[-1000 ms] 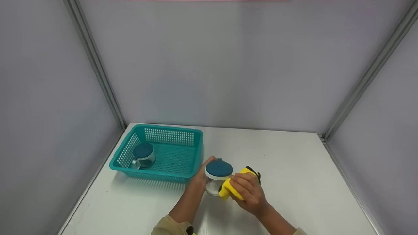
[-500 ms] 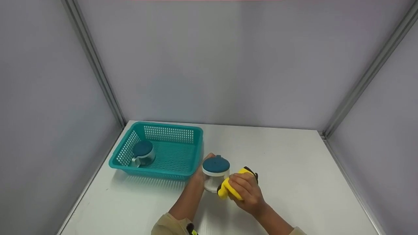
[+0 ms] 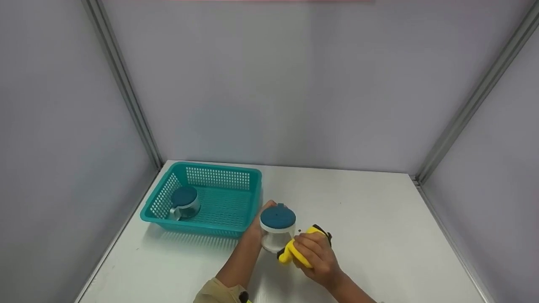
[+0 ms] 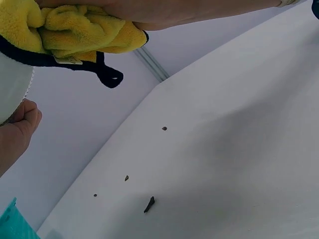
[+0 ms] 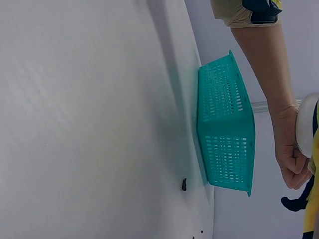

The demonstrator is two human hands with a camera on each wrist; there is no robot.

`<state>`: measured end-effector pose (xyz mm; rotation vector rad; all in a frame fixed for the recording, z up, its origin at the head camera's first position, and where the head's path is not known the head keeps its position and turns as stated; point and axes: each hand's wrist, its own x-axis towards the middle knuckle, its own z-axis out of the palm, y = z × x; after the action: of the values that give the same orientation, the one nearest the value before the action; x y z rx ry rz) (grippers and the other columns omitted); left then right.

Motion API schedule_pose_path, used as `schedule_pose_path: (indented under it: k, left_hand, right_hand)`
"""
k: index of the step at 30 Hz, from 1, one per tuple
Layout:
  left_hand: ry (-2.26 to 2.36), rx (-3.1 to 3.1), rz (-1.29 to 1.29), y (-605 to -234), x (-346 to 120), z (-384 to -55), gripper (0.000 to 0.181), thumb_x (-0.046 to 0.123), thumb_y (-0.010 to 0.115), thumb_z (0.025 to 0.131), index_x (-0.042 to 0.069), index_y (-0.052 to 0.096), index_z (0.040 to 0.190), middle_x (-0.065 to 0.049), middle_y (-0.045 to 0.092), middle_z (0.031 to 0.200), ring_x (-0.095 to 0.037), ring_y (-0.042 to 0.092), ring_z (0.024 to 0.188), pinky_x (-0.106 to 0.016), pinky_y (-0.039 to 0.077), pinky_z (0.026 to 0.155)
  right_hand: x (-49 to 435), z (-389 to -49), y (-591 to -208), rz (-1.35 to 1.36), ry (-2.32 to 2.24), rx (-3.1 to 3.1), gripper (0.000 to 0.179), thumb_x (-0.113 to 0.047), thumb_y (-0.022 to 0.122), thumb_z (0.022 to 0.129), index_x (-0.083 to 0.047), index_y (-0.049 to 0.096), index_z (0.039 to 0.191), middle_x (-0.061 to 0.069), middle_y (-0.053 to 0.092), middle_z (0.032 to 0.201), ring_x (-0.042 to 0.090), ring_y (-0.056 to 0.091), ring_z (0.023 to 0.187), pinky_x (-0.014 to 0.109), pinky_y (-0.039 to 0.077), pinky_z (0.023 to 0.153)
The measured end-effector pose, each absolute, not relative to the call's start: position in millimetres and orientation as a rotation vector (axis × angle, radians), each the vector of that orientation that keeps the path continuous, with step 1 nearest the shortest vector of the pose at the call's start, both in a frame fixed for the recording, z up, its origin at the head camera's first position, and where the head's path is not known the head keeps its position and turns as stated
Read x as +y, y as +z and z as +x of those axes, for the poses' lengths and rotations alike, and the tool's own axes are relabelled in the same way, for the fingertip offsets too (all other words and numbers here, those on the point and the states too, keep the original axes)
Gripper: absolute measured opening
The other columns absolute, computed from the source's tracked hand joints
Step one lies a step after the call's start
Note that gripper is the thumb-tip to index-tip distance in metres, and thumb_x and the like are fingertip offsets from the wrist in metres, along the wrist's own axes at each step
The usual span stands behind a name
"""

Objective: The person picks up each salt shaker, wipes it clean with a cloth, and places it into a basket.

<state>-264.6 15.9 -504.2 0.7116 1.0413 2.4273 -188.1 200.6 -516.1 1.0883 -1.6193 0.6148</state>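
Observation:
In the head view my left hand (image 3: 255,229) holds a clear jar (image 3: 274,240) with a blue lid (image 3: 278,216) from its left side. The jar is raised above the table, lid up; most of my left fingers are behind it. My right hand (image 3: 318,259) grips a bunched yellow cloth (image 3: 299,254) with a black edge, close against the jar's lower right side. From the left wrist, the cloth (image 4: 89,32) covers part of the jar's white base, and a black loop (image 4: 109,76) hangs from it. My left hand (image 5: 291,149) shows curled beside the jar in the right wrist view.
A teal basket (image 3: 227,227) stands at the table's left, with another blue-lidded jar (image 3: 187,206) inside. Small dark bits lie on the white table (image 4: 224,164), among them a longer dark scrap (image 4: 149,204). Grey panels (image 3: 261,84) enclose the back and sides.
The jar has shifted slightly left, in the left hand throughout. The right hand and cloth have moved a little toward the person. A dark speck now shows between jar and cloth.

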Motion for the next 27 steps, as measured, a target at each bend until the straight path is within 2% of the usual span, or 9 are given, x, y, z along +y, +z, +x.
schedule_pose_path:
  k: [3,5,9,16,19,21,22,24,27]
  left_hand:
    - [2.344,0.718,1.225,-506.2,17.5,-268.5,0.016,0.011,0.059,0.089,0.023,0.059,0.100,0.006,0.064,0.104,-0.008,0.060,0.094,-0.021,0.048,0.085]
    - [2.259,0.602,1.450,-506.7,18.4,-272.9,0.023,0.007,0.057,0.091,0.022,0.057,0.109,0.004,0.062,0.113,-0.009,0.059,0.100,-0.022,0.047,0.090]
    - [2.148,0.480,1.543,-506.7,18.9,-278.0,0.026,0.011,0.059,0.092,0.024,0.056,0.115,0.003,0.061,0.118,-0.010,0.057,0.104,-0.022,0.045,0.093]
    - [2.153,0.481,1.459,-507.3,16.7,-272.2,0.024,0.008,0.056,0.092,0.023,0.056,0.111,0.003,0.061,0.117,-0.010,0.058,0.103,-0.023,0.046,0.093]
    - [2.271,0.625,1.127,-506.8,14.3,-263.2,0.015,0.012,0.060,0.090,0.022,0.060,0.101,0.004,0.064,0.107,-0.010,0.060,0.096,-0.022,0.048,0.089]
    - [2.342,0.801,0.735,-505.9,13.6,-256.9,0.004,0.020,0.061,0.088,0.022,0.062,0.092,0.006,0.066,0.096,-0.009,0.060,0.089,-0.022,0.048,0.085]
    - [2.356,0.885,0.528,-505.6,14.0,-254.3,0.005,0.025,0.060,0.087,0.021,0.062,0.089,0.007,0.065,0.091,-0.009,0.060,0.086,-0.022,0.048,0.084]
    - [2.352,1.023,0.153,-504.7,15.4,-250.1,0.015,0.032,0.057,0.082,0.020,0.063,0.088,0.007,0.064,0.088,-0.010,0.058,0.086,-0.025,0.045,0.084]
    - [2.321,1.249,-0.123,-506.4,18.7,-246.5,0.032,0.038,0.049,0.081,0.015,0.060,0.101,0.002,0.061,0.099,-0.017,0.052,0.098,-0.036,0.037,0.090]
  right_hand:
    - [197.9,-187.0,-511.9,1.086,0.620,-1.603,0.027,-0.026,0.071,0.084,-0.002,0.070,0.094,0.013,0.069,0.095,0.027,0.062,0.084,0.033,0.051,0.082]
    - [195.9,-187.9,-509.0,1.083,0.622,-1.591,0.026,-0.026,0.071,0.084,-0.001,0.070,0.094,0.013,0.069,0.095,0.027,0.062,0.084,0.032,0.051,0.082]
    - [193.0,-192.0,-504.4,1.058,0.626,-1.566,0.026,-0.025,0.071,0.084,-0.001,0.070,0.093,0.014,0.069,0.093,0.027,0.062,0.084,0.031,0.052,0.085]
    - [194.3,-196.6,-506.3,0.999,0.674,-1.572,0.025,-0.023,0.071,0.084,0.000,0.071,0.093,0.015,0.069,0.094,0.027,0.062,0.085,0.028,0.050,0.090]
    - [197.8,-199.3,-509.1,0.964,0.714,-1.602,0.024,-0.021,0.070,0.085,0.001,0.070,0.095,0.015,0.068,0.095,0.027,0.062,0.087,0.026,0.048,0.093]
    - [200.6,-201.4,-511.1,0.939,0.749,-1.629,0.025,-0.020,0.069,0.086,0.002,0.070,0.097,0.016,0.067,0.096,0.026,0.061,0.088,0.025,0.047,0.094]
    - [202.1,-202.4,-512.0,0.925,0.768,-1.643,0.025,-0.019,0.068,0.087,0.003,0.069,0.098,0.016,0.066,0.096,0.026,0.061,0.088,0.024,0.047,0.094]
    - [204.9,-203.8,-514.0,0.894,0.800,-1.672,0.025,-0.018,0.066,0.088,0.003,0.069,0.100,0.016,0.065,0.097,0.025,0.060,0.089,0.022,0.046,0.094]
    - [208.1,-204.2,-516.6,0.857,0.848,-1.705,0.024,-0.016,0.064,0.089,0.004,0.068,0.103,0.015,0.064,0.098,0.024,0.059,0.090,0.020,0.046,0.093]
